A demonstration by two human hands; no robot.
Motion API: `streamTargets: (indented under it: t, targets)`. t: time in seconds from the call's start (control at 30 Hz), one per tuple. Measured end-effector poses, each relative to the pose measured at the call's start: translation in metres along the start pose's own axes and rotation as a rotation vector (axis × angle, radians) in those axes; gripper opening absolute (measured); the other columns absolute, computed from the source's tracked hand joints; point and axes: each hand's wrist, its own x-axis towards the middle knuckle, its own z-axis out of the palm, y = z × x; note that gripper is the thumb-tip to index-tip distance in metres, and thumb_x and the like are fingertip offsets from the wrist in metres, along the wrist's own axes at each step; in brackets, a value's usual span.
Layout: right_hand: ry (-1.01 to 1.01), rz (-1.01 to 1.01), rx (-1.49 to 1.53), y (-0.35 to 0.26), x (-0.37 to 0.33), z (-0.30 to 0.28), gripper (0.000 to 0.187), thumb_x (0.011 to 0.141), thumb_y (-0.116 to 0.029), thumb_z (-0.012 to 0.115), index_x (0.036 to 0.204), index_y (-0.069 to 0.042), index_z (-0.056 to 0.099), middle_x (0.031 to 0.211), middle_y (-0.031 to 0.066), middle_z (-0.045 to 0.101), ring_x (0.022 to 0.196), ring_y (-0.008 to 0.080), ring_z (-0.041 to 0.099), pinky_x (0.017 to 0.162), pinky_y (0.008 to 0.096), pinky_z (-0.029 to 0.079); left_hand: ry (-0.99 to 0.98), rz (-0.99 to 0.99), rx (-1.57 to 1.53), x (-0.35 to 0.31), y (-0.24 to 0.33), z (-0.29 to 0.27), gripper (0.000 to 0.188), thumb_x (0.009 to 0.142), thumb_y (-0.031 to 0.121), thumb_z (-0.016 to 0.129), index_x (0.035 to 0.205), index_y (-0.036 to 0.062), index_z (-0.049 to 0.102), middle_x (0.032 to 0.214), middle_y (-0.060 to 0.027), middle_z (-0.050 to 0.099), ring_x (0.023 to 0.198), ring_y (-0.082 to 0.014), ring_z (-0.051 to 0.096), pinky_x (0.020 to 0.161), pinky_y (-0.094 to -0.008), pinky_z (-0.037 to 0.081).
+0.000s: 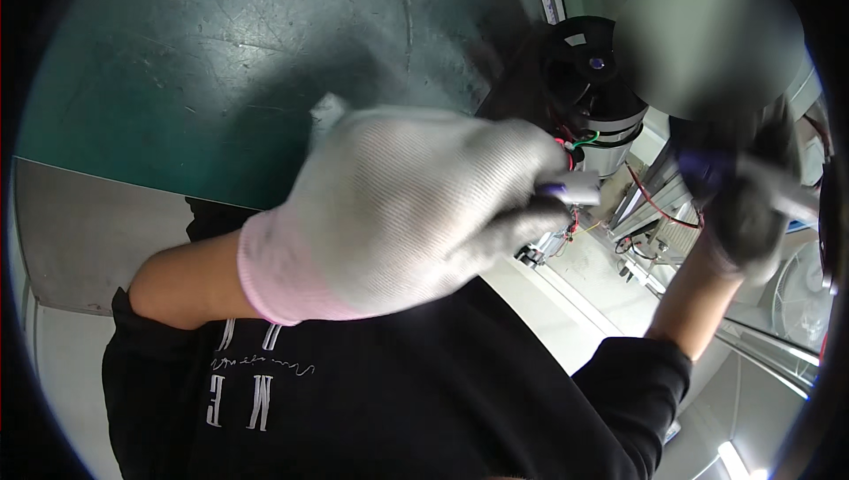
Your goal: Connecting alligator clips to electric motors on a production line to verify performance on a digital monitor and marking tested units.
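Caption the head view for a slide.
Gloved left hand holding a small grey piece near a black cylinder; right hand blurred.

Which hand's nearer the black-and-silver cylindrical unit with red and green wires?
Left. The white-knit-gloved left hand is just lower left of the unit, almost against it in view; the grey-gloved, blurred right hand is farther off, lower right.

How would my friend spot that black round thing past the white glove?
Start at the green table, then look right, just past the white-gloved left hand. There sits a black-rimmed cylinder with silvery bands. Unlike the plain, blurry grey disc beside it, it's open and dark inside.
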Motion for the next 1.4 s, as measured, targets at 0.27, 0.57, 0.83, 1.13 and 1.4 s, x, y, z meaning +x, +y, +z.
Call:
streamTargets:
  t: [0.27,0.57,0.83,1.13,1.4]
  targets:
    - [0.056,-0.215,0.243,0.028,-0.072,0.023,0.03,0.074,-0.012,0.096,0.087,0.002,0.073,0.077,0.0126,0.075,0.063,0.026,0.073,0.059,0.0374,0.058,-0.025,0.081,-0.155,0.024,0.031,0.054,0.022,0.088,0.014,0.084,0.104,0.0078,0.07,0.078,-0.005,0.068,0.065,-0.0267,0.067,0.059,-0.04,0.052]
    - [0.584,-0.204,0.599,0.161,-0.21,0.033,0.038,0.094,-0.029,0.083,0.098,0.006,0.068,0.069,0.0109,0.067,0.048,0.0175,0.058,0.048,0.0294,0.047,-0.555,0.362,0.67,0.065,0.053,0.14,0.04,0.088,0.043,0.079,0.101,0.0068,0.067,0.095,-0.0088,0.066,0.099,-0.0272,0.066,0.084,-0.0499,0.049]
    - [0.965,0.172,0.602,0.253,-0.217,0.114,0.024,0.102,-0.002,0.069,0.126,0.003,0.073,0.119,0.008,0.076,0.108,0.0144,0.068,0.1,0.0277,0.053,-0.934,-0.047,1.363,0.192,0.057,0.221,0.054,0.075,0.04,0.085,0.108,-0.001,0.073,0.098,-0.0184,0.078,0.097,-0.0348,0.077,0.085,-0.0472,0.062]
    - [1.028,-0.16,0.449,0.265,-0.237,0.138,0.027,0.093,0.004,0.074,0.121,0.005,0.072,0.114,0.0177,0.077,0.103,0.0281,0.076,0.093,0.0342,0.057,-0.731,0.186,1.187,0.169,0.062,0.225,0.076,0.064,0.024,0.097,0.126,-0.0013,0.062,0.105,-0.0194,0.062,0.103,-0.0405,0.063,0.094,-0.0463,0.054]
    - [1.024,-0.203,0.411,0.272,-0.233,0.141,0.028,0.093,0.003,0.075,0.12,0.003,0.073,0.116,0.0178,0.077,0.103,0.0307,0.076,0.092,0.0353,0.058,-0.811,-0.079,1.363,0.174,0.064,0.26,0.068,0.071,0.033,0.09,0.125,-0.0013,0.067,0.112,-0.0242,0.073,0.107,-0.0392,0.073,0.096,-0.0424,0.058]
